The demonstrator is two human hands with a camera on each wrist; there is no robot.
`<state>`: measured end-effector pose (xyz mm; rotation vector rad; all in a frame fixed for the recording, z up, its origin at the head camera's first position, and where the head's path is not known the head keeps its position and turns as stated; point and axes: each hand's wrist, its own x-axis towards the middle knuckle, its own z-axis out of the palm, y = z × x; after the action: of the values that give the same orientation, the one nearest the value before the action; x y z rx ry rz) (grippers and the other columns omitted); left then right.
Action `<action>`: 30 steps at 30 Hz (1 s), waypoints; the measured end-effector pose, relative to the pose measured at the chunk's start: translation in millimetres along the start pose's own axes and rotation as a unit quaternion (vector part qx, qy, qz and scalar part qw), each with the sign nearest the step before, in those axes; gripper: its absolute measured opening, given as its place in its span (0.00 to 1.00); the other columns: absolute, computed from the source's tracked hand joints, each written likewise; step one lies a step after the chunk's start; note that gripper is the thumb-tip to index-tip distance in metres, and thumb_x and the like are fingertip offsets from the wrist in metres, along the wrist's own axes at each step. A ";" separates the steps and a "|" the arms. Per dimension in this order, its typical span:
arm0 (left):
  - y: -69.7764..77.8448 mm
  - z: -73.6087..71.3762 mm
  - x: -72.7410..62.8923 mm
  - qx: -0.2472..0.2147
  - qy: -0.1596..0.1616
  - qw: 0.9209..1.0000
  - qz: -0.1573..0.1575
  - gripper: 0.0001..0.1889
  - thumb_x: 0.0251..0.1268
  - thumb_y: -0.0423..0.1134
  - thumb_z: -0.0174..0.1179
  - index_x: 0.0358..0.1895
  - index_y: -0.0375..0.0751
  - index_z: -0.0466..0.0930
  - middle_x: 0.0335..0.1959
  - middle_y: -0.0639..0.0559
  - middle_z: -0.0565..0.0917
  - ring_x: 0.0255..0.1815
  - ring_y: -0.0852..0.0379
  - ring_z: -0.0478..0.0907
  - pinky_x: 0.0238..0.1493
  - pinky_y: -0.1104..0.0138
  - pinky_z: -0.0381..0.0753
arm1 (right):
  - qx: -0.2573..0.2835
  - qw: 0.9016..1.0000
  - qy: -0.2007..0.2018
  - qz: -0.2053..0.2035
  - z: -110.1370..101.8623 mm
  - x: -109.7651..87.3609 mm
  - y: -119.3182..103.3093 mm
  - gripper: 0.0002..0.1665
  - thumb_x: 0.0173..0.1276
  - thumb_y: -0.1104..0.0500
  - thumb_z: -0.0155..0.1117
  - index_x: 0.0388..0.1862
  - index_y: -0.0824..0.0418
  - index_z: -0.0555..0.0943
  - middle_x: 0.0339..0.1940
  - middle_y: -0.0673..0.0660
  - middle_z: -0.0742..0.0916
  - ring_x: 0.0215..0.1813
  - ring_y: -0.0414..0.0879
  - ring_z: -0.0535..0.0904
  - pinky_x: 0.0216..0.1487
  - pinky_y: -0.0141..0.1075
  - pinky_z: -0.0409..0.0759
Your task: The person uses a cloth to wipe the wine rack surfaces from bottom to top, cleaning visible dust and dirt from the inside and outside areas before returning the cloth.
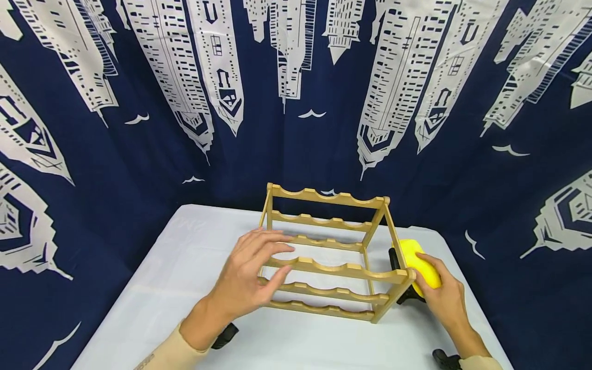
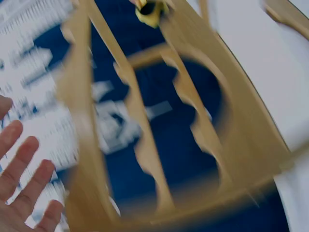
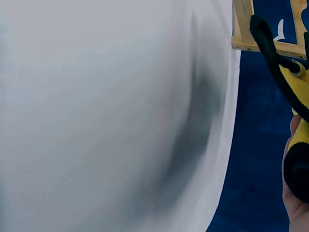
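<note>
A wooden rack with scalloped rails (image 1: 393,298) stands on the table. Beside its right end, my right hand (image 1: 446,298) grips a yellow plush toy (image 1: 418,264) with black limbs. The right wrist view shows the toy's yellow cloth (image 3: 300,89) and long black limbs near the rack's corner, with part of the hand behind it. My left hand (image 1: 250,272) is at the rack's left end, fingers spread and holding nothing. In the left wrist view its fingers (image 2: 29,159) are apart from the blurred rails; whether it touches the rack in the head view I cannot tell.
A white cloth covers the table (image 1: 185,267). Behind it hangs a dark blue curtain (image 1: 287,154) printed with white buildings and birds. Black wrist devices (image 1: 225,335) sit at both wrists.
</note>
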<state>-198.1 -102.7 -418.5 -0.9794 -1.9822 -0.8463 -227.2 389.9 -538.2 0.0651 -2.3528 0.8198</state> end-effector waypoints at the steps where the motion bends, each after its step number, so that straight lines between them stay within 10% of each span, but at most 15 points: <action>1: 6.7 6.3 7.0 0.003 -0.008 1.000 0.014 0.18 0.70 0.38 0.81 0.60 0.48 0.91 0.65 0.51 0.93 0.71 0.48 0.90 0.79 0.43 0.84 | -0.002 1.000 0.003 0.012 0.0 0.7 -0.2 0.39 0.69 0.68 0.87 0.77 0.49 0.88 0.66 0.67 0.95 0.46 0.17 0.73 0.43 0.18 0.72; 12: 63.9 94.2 73.4 0.056 -0.169 0.980 0.094 0.21 0.80 0.52 0.77 0.69 0.55 0.89 0.65 0.61 0.91 0.68 0.62 0.89 0.80 0.66 0.84 | -0.021 0.992 -0.019 0.123 2.1 -5.4 0.6 0.45 0.78 0.58 0.83 0.89 0.43 0.77 0.46 0.66 0.93 0.33 0.28 0.72 0.31 0.26 0.70; 21: 86.7 140.1 114.7 0.111 -0.369 0.921 0.060 0.28 0.86 0.55 0.72 0.83 0.65 0.81 0.80 0.65 0.82 0.69 0.70 0.87 0.56 0.76 0.92 | -0.030 0.987 -0.022 0.154 0.0 -4.9 -1.7 0.39 0.84 0.52 0.76 0.89 0.58 0.77 0.64 0.77 0.92 0.43 0.46 0.79 0.38 0.27 0.66; 30: 88.2 146.9 119.4 0.088 -0.389 0.914 0.073 0.23 0.84 0.44 0.75 0.77 0.59 0.88 0.72 0.66 0.87 0.70 0.70 0.86 0.70 0.81 0.84 | 0.003 0.982 -0.028 0.187 1.5 -4.8 -4.6 0.40 0.86 0.47 0.74 0.88 0.62 0.77 0.71 0.74 0.90 0.42 0.23 0.68 0.43 0.26 0.69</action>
<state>-222.7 99.2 -371.4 -1.4828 -2.5304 -0.1709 -223.1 384.7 -539.4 -0.3675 -2.4533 1.0113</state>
